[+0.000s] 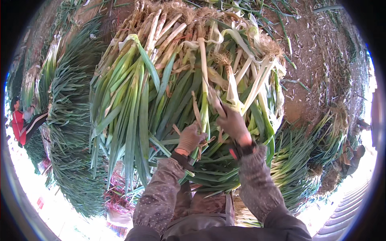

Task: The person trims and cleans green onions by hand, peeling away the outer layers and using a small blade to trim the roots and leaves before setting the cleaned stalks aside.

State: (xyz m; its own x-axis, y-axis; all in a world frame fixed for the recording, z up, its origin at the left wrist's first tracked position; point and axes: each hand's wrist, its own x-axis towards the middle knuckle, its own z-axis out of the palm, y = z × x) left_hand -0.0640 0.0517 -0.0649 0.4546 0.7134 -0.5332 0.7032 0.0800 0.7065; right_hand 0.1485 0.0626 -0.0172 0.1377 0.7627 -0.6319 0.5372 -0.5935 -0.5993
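Before me lies a large heap of green onions point(178, 90), their roots away from me and their leaves hanging toward me. My left hand point(189, 139), in a knit glove, is closed around the leafy green part of one onion stalk point(204, 69). Dry brown leaf strips point(196, 110) stick up beside its fingers. My right hand point(232, 121), also gloved, grips a narrow greyish-brown object point(216, 101) against that stalk's right side. Blur hides whether this is a blade or a peeled leaf. A rooted onion with a pale stem point(231, 86) lies just beyond the right hand.
A long bank of onion leaves point(72, 120) runs along the left. More bundled onions point(295, 156) lie at the right. Leaf scraps litter the brown ground point(301, 99). A person in red point(18, 123) is at far left, another person point(354, 159) at far right. Red strands point(119, 192) lie lower left.
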